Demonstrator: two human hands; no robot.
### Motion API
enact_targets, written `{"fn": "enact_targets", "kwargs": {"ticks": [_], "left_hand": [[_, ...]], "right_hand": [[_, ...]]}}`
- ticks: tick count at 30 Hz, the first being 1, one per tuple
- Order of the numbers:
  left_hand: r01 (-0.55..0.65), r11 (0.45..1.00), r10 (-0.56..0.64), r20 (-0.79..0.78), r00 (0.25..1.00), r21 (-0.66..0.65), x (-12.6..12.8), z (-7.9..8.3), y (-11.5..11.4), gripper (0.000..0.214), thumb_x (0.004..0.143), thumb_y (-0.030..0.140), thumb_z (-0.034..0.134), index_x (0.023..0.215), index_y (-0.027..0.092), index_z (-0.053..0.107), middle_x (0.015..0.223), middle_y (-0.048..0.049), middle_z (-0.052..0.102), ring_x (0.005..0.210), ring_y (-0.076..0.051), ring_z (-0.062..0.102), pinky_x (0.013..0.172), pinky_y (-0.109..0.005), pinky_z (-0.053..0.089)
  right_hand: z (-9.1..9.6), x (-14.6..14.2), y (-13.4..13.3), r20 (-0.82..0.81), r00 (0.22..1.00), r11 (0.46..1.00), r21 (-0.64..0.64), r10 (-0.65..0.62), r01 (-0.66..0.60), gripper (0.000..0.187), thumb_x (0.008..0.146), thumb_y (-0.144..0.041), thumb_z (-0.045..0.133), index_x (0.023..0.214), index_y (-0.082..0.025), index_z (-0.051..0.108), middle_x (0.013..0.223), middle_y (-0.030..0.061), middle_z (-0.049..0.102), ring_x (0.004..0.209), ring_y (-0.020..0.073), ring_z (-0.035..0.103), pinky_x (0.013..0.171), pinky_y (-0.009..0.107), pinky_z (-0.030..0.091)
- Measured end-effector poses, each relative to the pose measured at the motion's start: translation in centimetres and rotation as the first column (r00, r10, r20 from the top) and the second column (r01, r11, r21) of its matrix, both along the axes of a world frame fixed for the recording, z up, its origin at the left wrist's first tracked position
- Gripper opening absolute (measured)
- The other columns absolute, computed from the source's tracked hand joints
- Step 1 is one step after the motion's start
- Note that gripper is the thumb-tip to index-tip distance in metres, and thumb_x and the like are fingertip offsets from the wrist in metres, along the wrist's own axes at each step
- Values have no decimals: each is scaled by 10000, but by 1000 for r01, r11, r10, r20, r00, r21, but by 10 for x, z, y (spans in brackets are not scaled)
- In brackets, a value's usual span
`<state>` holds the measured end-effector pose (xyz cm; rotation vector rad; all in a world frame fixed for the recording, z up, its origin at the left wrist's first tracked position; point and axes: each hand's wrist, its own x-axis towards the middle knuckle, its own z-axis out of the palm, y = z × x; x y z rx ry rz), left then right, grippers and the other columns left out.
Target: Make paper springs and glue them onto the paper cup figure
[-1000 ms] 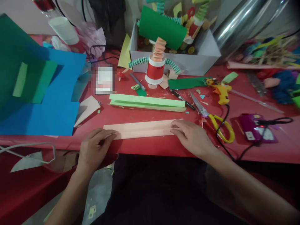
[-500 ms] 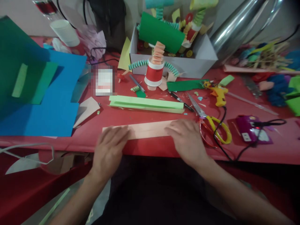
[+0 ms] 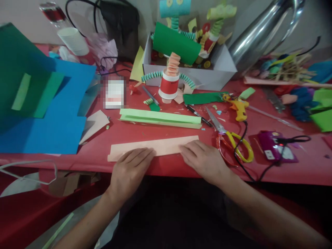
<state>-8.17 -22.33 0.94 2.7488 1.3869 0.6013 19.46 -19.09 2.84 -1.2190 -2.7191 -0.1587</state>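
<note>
So the peach strip (image 3: 166,144) is lying flat near the front edge of the red table (image 3: 160,133). Left hand (image 3: 131,169) is spread loosely on it, grip undone, fingers just resting on top. Right hand (image 3: 204,160) has its fingers on the other end, but the thumb's hidden, so can't tell if that grip's pinching. Folded green strip (image 3: 160,117) sits just behind, scissors (image 3: 221,129) off to the right, cup (image 3: 169,84) further back.
</note>
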Motion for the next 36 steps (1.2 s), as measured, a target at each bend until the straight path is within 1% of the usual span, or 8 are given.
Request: {"fn": "enact_targets", "kwargs": {"ticks": [6, 11, 19, 26, 29, 32, 35, 36], "left_hand": [[-274, 962, 269, 153, 951, 12, -36, 3, 8, 131, 904, 233, 580, 965, 215, 695, 933, -34, 741, 891, -200, 662, 845, -338, 510], [-432, 902, 432, -38, 901, 7, -45, 3, 31, 331, 945, 409, 480, 750, 203, 651, 777, -58, 682, 788, -233, 620, 740, -358, 451], [-519, 854, 517, -165, 840, 35, -33, 3, 36, 352, 945, 481, 434, 806, 209, 608, 799, -80, 656, 806, -264, 587, 735, -365, 382], [-590, 806, 583, -210, 784, 35, -29, 7, 34, 365, 931, 515, 441, 887, 194, 609, 810, -104, 639, 785, -287, 586, 645, -357, 368], [-617, 782, 622, -199, 758, 92, -29, 8, 32, 341, 917, 487, 485, 957, 178, 623, 986, -157, 650, 882, -317, 607, 692, -392, 424], [-529, 839, 542, -110, 833, 129, -14, 8, 28, 281, 934, 321, 480, 1131, 181, 622, 1232, -188, 612, 1130, -359, 565, 890, -499, 443], [-178, 984, 178, -29, 984, 10, 15, 5, 22, 404, 946, 154, 386, 1298, 234, 568, 1349, -104, 596, 1270, -273, 526, 1064, -488, 395], [-93, 995, 93, -21, 995, -25, 25, 4, 20, 421, 950, 170, 400, 1342, 235, 538, 1372, -94, 588, 1294, -266, 514, 1107, -503, 360]], "right_hand": [[5, 0, 16, -120, 987, 979, -188, -106, 83, 227, 995, -239, 446, 994, -191, 668, 938, 60, 658, 877, 189, 593, 723, 295, 418], [6, -8, 31, -35, 960, 937, -232, -276, 261, 244, 1006, -314, 430, 917, -188, 619, 901, 52, 664, 836, 198, 603, 579, 293, 326], [3, -14, 34, 47, 940, 927, -159, -337, 340, 273, 1004, -374, 420, 891, -191, 587, 849, 54, 659, 745, 203, 595, 516, 309, 218], [-1, -19, 33, 102, 933, 932, -79, -346, 354, 281, 999, -382, 412, 933, -171, 586, 840, 83, 637, 737, 223, 570, 533, 317, 236], [-1, -19, 31, 87, 926, 929, -20, -366, 369, 282, 977, -413, 460, 969, -165, 595, 937, 115, 636, 823, 255, 557, 589, 331, 295], [-1, -21, 26, 35, 921, 920, 77, -388, 384, 219, 956, -357, 508, 1012, -170, 606, 1066, 150, 627, 947, 306, 517, 705, 391, 343], [-1, -26, 21, 25, 940, 938, 84, -341, 338, 155, 950, -206, 483, 1013, -209, 625, 1056, 124, 654, 955, 301, 508, 765, 430, 346], [-1, -28, 20, 24, 944, 943, 69, -328, 326, 181, 948, -170, 468, 1008, -212, 633, 1030, 118, 667, 945, 295, 517, 780, 436, 352]]}}
